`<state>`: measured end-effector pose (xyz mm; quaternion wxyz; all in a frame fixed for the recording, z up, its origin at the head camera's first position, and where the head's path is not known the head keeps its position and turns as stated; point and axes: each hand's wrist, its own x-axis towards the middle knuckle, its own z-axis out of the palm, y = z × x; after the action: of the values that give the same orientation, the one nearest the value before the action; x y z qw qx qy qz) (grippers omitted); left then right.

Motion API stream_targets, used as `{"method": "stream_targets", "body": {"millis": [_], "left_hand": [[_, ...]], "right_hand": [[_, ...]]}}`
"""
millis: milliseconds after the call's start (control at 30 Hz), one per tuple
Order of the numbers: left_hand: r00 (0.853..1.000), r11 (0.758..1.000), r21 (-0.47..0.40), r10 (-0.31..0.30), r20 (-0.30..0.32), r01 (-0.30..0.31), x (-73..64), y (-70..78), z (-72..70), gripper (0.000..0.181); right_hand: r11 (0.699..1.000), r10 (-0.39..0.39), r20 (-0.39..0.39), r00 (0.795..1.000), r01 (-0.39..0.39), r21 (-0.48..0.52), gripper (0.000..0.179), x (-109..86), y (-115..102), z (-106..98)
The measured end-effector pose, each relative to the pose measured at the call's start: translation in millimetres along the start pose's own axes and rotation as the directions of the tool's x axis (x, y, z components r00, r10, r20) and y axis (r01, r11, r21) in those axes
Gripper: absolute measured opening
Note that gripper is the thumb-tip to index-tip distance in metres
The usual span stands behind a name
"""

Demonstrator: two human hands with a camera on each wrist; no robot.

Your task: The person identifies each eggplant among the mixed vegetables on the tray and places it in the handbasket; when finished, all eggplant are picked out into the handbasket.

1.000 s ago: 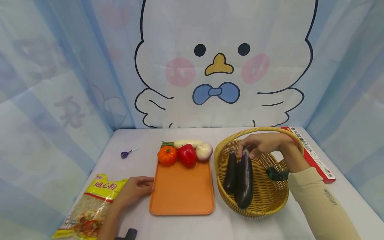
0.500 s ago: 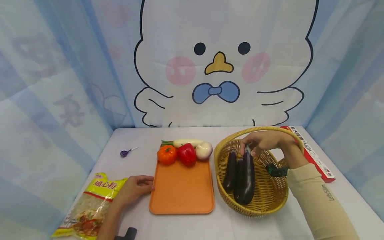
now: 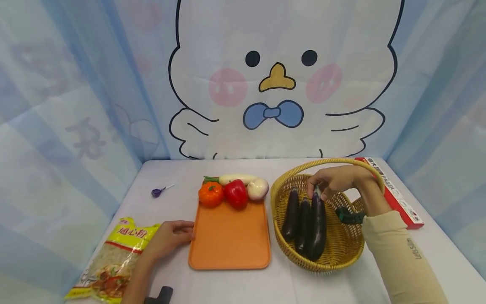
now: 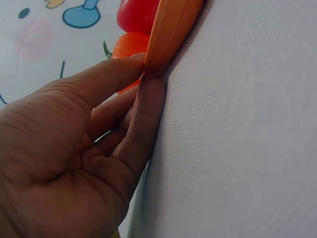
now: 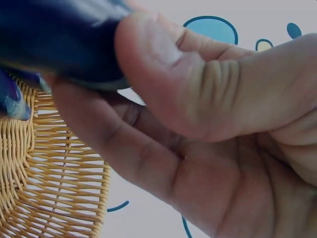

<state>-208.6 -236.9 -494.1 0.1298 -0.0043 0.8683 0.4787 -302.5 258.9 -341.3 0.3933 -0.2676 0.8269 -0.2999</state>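
My right hand [image 3: 334, 179] reaches under the basket handle and pinches the stem end of a dark purple eggplant [image 3: 318, 228]. The right wrist view shows thumb and fingers around the end of this eggplant [image 5: 59, 39]. Two more eggplants [image 3: 303, 228] [image 3: 291, 215] lie side by side to its left in the wicker basket [image 3: 345, 249]. At the left edge of the orange tray [image 3: 229, 240] is my left hand [image 3: 172, 238]. Its thumb and fingertips pinch the tray's rim [image 4: 168, 34] in the left wrist view, low against the white tabletop.
An orange pumpkin [image 3: 211, 194], a red bell pepper [image 3: 236, 194], a white radish [image 3: 237, 179] and a purple-white onion-like bulb [image 3: 258, 189] sit along the tray's far end. A pasta box [image 3: 402, 202] lies behind the basket. A lollipop [image 3: 157, 192] and a yellow food bag [image 3: 117, 261] lie left.
My right hand has shifted slightly right with the eggplant, which now lies alongside the other two; the middle one has come into fuller view. The left hand stays at the tray.
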Motion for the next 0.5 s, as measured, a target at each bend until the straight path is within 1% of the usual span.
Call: {"method": "stream_targets", "body": {"millis": [133,300,500], "left_hand": [[1.000,1.000,-0.010,-0.003,0.005,0.003,1.0,0.0,-1.2,0.042],[1.000,1.000,-0.021,-0.018,0.009,0.018,0.7,0.4,-1.1,0.042],[1.000,1.000,-0.018,-0.023,0.004,0.023,-0.1,1.1,-0.5,0.041]], "right_hand": [[0.999,0.050,-0.028,0.998,-0.050,-0.005,0.028,-0.1,1.9,2.1],[0.993,0.112,-0.071,0.991,-0.110,0.035,0.029,-0.3,7.4,7.3],[0.991,0.118,-0.072,0.990,-0.114,0.063,0.030,2.7,17.2,9.7]]}}
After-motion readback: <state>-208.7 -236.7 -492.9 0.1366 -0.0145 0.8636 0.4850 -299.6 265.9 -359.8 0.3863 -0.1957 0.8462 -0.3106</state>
